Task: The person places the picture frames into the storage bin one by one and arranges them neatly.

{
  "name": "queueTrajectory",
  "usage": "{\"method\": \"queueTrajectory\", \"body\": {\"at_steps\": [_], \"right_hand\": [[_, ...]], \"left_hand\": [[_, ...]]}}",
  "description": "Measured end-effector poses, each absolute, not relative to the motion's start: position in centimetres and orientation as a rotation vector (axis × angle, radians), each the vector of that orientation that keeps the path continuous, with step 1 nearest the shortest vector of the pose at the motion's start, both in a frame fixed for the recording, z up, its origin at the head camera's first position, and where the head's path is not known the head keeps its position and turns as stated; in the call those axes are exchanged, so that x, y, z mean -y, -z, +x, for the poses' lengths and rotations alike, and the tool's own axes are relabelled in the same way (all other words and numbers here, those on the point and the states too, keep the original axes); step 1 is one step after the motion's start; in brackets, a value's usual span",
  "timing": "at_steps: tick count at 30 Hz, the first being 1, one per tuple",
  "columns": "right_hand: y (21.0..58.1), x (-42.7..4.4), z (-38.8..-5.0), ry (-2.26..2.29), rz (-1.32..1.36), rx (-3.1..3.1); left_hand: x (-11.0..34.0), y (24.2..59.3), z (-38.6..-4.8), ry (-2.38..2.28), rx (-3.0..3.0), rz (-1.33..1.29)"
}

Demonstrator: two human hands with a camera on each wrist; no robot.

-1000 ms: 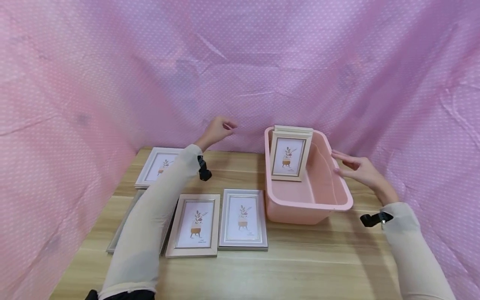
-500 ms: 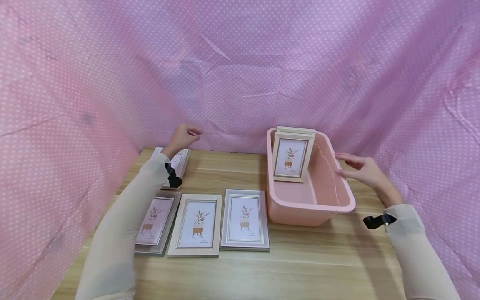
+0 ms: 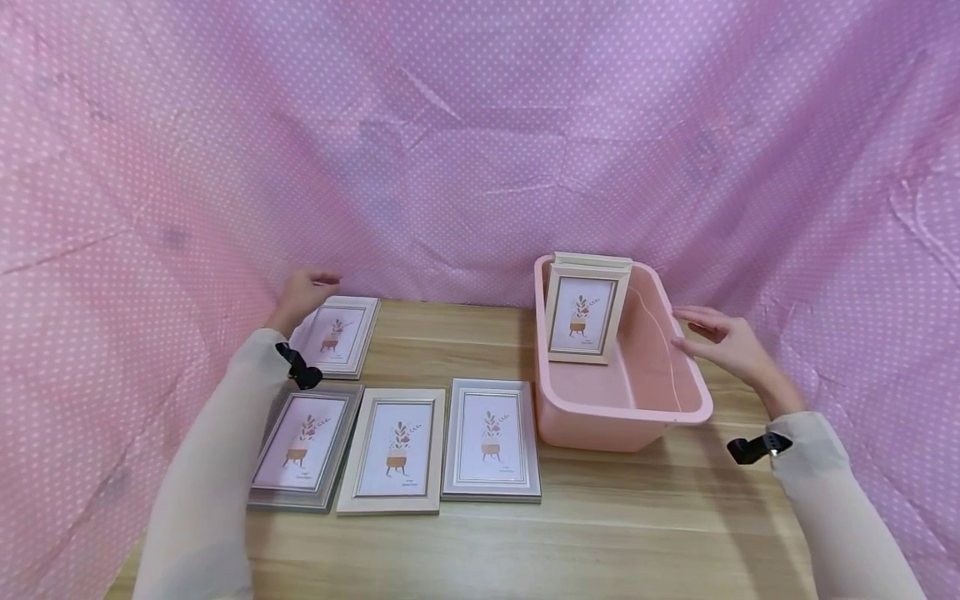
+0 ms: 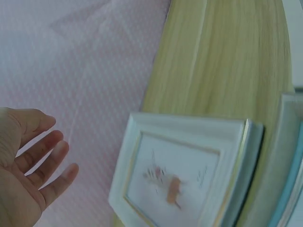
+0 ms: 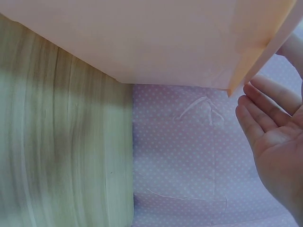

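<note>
My left hand [image 3: 303,293], fingers loosely bent and holding nothing, hovers above the upper left corner of a white picture frame [image 3: 339,337]. In the left wrist view, the hand [image 4: 35,163] is apart from that white frame [image 4: 175,172], which lies on a stack. My right hand [image 3: 723,342] rests at the right rim of a pink plastic basin [image 3: 600,429], fingers extended. The right wrist view has the fingertips [image 5: 244,101] along the outer side of the rim. Inside the basin, a cream picture frame [image 3: 585,312] leans upright, with another frame [image 3: 592,258] behind it.
In the front row lie a grey picture frame [image 3: 303,450], a cream frame [image 3: 393,450] and a silver-white frame [image 3: 491,442] that looks stacked. The wooden table [image 3: 525,550] ends against a pink dotted cloth [image 3: 480,150] behind and at both sides.
My left hand has moved left, from beside the basin to above the white frame stack. The right hand stays at the basin rim; the frames have not moved.
</note>
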State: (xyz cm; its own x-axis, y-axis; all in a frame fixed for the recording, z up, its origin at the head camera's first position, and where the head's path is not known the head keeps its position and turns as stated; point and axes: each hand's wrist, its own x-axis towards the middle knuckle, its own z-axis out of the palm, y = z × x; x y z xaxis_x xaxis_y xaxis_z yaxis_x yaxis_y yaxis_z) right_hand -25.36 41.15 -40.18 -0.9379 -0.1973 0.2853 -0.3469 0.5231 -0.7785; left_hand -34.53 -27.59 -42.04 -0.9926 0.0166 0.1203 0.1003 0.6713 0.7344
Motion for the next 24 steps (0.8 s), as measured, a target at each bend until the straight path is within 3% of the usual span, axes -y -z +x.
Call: {"method": "queueTrajectory", "body": {"at_steps": [11,24], "right_hand": [[40.5,-41.1,-25.4,-1.41,0.464,2.585],[40.5,-41.3,-25.3,-1.372,0.417,2.631]], "left_hand": [[32.6,45.7,-33.5,1.474,2.801,0.185],[34.5,48.7,-34.7,1.51,2.819,0.359]]}}
